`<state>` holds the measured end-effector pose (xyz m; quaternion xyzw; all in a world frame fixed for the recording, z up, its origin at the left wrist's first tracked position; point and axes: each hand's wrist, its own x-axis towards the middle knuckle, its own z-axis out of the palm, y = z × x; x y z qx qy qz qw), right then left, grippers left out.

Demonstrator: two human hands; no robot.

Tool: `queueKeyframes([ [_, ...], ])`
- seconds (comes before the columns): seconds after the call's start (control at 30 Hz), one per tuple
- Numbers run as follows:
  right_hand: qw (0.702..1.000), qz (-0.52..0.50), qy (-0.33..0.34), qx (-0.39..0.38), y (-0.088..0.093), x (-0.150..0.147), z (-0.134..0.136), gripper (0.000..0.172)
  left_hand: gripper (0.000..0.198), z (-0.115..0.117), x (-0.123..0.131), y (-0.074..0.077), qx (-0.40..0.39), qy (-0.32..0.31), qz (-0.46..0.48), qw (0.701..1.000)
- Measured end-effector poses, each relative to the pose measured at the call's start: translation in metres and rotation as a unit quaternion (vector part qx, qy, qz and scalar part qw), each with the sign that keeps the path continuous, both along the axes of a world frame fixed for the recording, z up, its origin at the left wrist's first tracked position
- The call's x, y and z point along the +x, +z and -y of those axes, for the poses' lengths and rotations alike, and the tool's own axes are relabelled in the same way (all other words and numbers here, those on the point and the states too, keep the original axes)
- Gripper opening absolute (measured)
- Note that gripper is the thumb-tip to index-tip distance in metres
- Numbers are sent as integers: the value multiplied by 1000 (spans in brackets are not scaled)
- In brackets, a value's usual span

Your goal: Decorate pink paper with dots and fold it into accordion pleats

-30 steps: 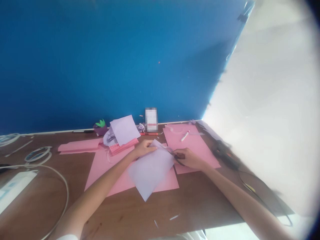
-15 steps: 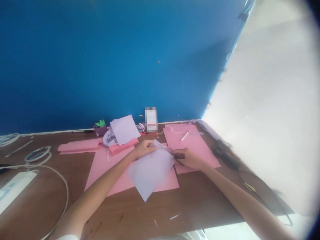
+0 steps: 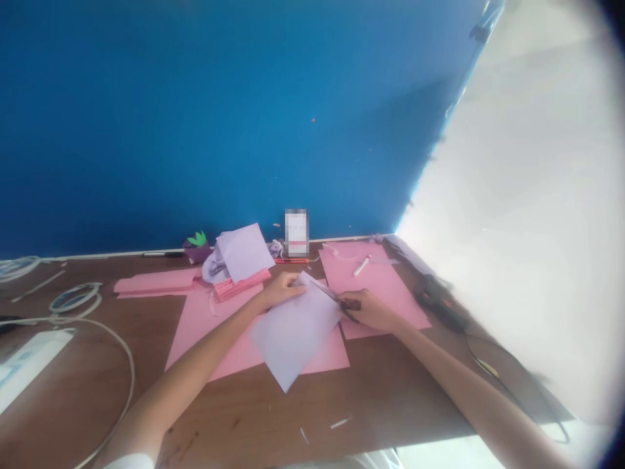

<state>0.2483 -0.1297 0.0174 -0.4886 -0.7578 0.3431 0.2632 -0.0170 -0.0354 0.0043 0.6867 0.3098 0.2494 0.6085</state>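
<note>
A lilac paper sheet hangs tilted over pink paper, one corner pointing toward the table's front edge. My left hand pinches its upper left edge between thumb and fingers. Dark-handled scissors are gripped in my right hand, at the sheet's right side. Their blades lie along the sheet's upper right edge and point up and left toward my left hand. Under the lilac sheet is a pink sheet; another pink sheet lies to the right with a white marker on it.
Folded lilac paper rests on a pink stack behind my left hand. A purple pot with green leaves stands by the blue wall. White cable loops at the left; a black power strip lies at the right.
The scissor blades show more clearly along the lilac sheet's edge, where the strip of pink behind them is now less visible. Both hands keep nearly the same places.
</note>
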Motion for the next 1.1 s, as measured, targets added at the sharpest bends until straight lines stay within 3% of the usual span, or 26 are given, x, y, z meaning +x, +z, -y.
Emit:
queueKeyframes([
  [0.9, 1000, 3, 5, 16, 2, -3, 2, 22, 42, 10, 9, 2, 33, -8, -21, 999],
  [1.1, 1000, -4, -8, 14, -1, -5, 1, 28, 43, 10, 9, 2, 62, -17, -39, 997],
])
